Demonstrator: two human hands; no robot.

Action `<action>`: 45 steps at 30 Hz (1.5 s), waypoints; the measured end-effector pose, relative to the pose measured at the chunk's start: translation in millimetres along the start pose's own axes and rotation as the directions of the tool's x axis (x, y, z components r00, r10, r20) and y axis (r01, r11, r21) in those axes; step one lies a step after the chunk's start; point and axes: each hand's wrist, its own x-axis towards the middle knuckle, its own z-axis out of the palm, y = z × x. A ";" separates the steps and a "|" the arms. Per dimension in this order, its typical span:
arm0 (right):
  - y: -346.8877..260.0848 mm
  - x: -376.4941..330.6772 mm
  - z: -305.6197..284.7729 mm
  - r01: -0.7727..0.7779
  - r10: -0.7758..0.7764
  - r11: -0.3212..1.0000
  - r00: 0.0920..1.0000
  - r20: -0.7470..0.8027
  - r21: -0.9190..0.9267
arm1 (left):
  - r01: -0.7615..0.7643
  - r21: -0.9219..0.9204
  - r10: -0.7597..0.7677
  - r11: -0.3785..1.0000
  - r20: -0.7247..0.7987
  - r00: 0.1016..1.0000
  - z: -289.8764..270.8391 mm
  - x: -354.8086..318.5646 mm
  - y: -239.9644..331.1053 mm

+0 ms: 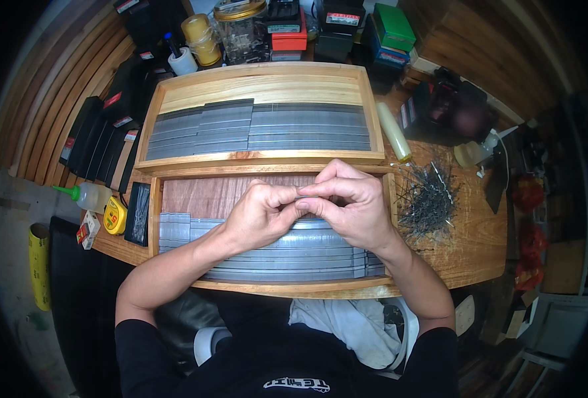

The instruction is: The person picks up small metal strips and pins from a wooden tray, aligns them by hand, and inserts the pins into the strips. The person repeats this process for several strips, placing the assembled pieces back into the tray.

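My left hand (257, 215) and my right hand (350, 202) meet above the near wooden tray (337, 288), fingertips pinched together. Between them shows a sliver of a thin, dark piece, mostly hidden by the fingers; its kind I cannot make out. Below the hands, flat grey metal strips (274, 255) lie in rows across the front of this tray, with its reddish wood bottom (204, 194) bare behind them. A far wooden tray (261, 157) holds more grey metal strips (307, 129) against pale wood. To the right of my right hand lies a heap of thin dark metal pins (426, 199).
Left of the near tray are a yellow tape measure (115, 215), a green-tipped squeeze bottle (91, 196) and a black box (136, 213). A pale yellow tube (393, 132) lies right of the far tray. Jars and boxes, one green (394, 26), line the back.
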 end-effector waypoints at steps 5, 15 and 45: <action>-1.0 -1.3 0.9 -0.008 0.007 1.000 1.000 -0.016 -0.017 | -0.017 0.026 0.016 1.000 0.010 1.000 -0.7 1.3 2.1; -1.1 -1.1 0.8 0.004 -0.005 0.999 1.000 -0.022 -0.032 | -0.032 -0.033 0.033 0.999 0.043 0.999 -1.7 2.6 6.8; -0.2 0.2 -7.4 -0.040 0.042 0.992 0.999 -0.014 0.119 | 0.067 -0.032 -0.064 0.997 0.083 0.994 -1.9 1.3 5.6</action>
